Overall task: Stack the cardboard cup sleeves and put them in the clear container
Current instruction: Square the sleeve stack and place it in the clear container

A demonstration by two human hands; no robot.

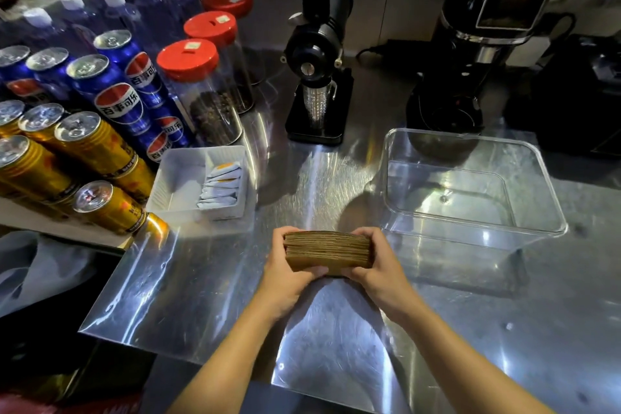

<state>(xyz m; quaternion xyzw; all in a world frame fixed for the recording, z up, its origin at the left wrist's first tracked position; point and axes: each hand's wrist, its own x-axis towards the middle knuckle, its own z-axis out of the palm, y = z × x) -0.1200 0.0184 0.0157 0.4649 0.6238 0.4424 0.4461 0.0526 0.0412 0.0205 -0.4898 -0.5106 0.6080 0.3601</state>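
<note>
A thick stack of brown cardboard cup sleeves is held just above the steel counter, near its front middle. My left hand grips the stack's left end and my right hand grips its right end, thumbs underneath toward me. The clear container stands open and empty on the counter, to the right of the stack and a little farther back. The stack is outside it.
A white tray with small sachets sits left of the stack. Blue and gold drink cans, red-lidded jars and water bottles crowd the left. Two black grinders stand behind, one right behind the container.
</note>
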